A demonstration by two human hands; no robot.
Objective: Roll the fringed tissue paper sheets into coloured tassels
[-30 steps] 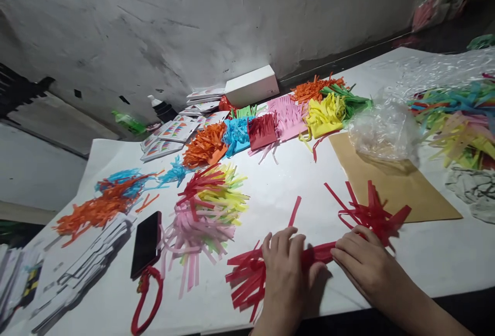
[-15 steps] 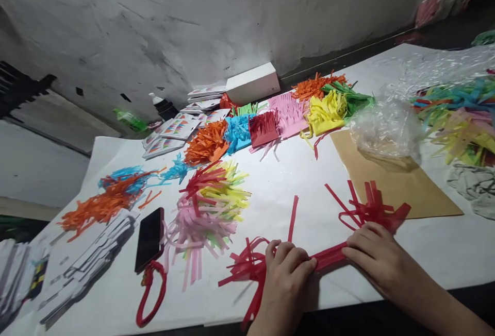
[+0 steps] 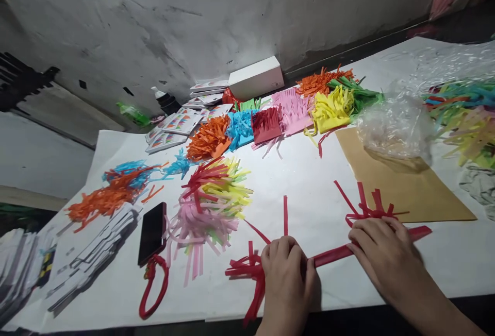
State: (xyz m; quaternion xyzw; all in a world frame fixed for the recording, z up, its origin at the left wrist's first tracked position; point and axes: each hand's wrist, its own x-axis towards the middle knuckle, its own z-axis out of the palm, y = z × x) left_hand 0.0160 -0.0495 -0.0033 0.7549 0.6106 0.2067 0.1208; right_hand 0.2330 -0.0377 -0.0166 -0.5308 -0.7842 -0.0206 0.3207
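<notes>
A dark red fringed paper tassel (image 3: 332,255) stretches between my two hands just above the near part of the white-covered table. Its middle is a narrow folded band, and loose strips fan out at both ends. My left hand (image 3: 286,274) has its fingers bent over the band beside the left fringe. On the other side, my right hand (image 3: 382,248) grips the band by the right fringe, thumb toward the middle. The fingertips of both hands are partly hidden. One loose red strip (image 3: 285,215) points up beyond my left hand.
Pink, yellow and red tassels (image 3: 209,217) lie left of centre. A phone (image 3: 152,233) with a red cord is beside them. Fringed paper stacks (image 3: 266,124) line the back near a white box (image 3: 255,78). At right lie brown paper (image 3: 410,191) and clear plastic (image 3: 394,124).
My right hand has shifted slightly outward, and the red band between my hands looks longer and narrower. The right fringe has spread, with one strip now sticking out to the right. The view has shifted slightly.
</notes>
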